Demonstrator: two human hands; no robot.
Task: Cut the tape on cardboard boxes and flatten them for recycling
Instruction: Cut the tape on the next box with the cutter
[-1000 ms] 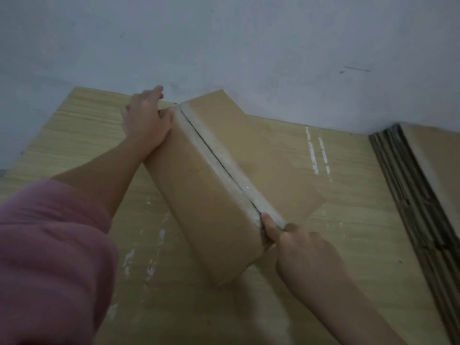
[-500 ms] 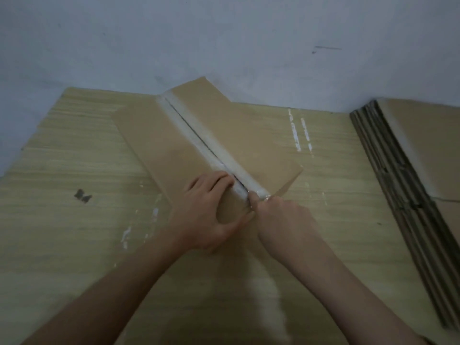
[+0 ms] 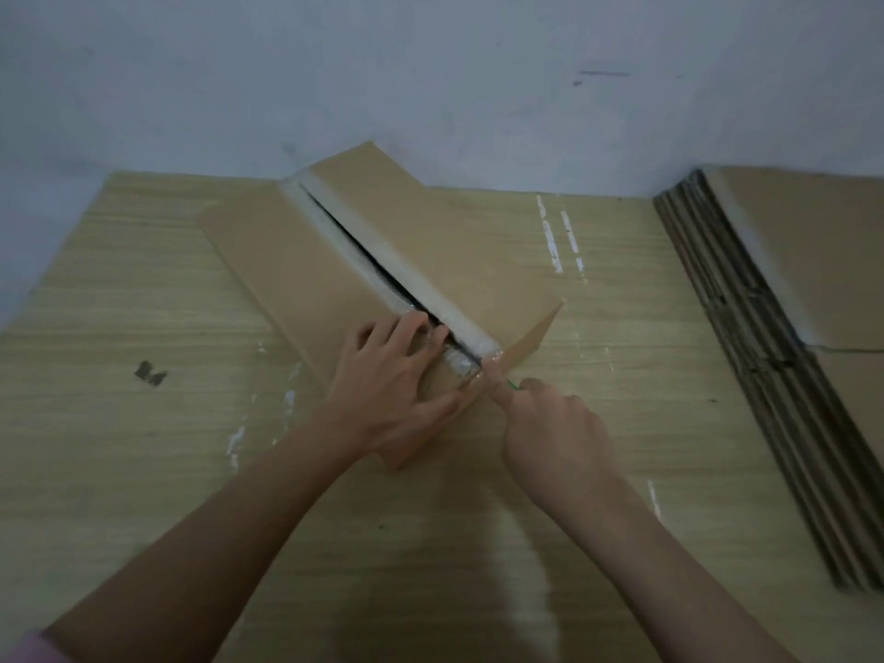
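Wide wooden floor [image 3: 143, 471] fills the view, pale wall behind, and over on the right a stack of flattened cardboard [image 3: 765, 366] lies on edge-on layers, so by the look of it several boxes are already done. Centre stage is the cardboard box [image 3: 296, 260], lying diagonally from the far wall toward the near right. Its top seam is split open, a dark gap running down between the two flaps, with pale tape [image 3: 459, 323] left along both edges. Only the near end looks joined, where a shiny scrap of tape wraps the corner. Flattening has not begun; the box stands full height.

Left hand [image 3: 392, 390] presses on the near end, fingers spread, tips right at the slit, thumb down the end face. Right hand [image 3: 555, 428] sits just right of that corner, fingers curled round a small cutter [image 3: 513, 385], only a green sliver showing, forefinger stretched out to the taped corner.
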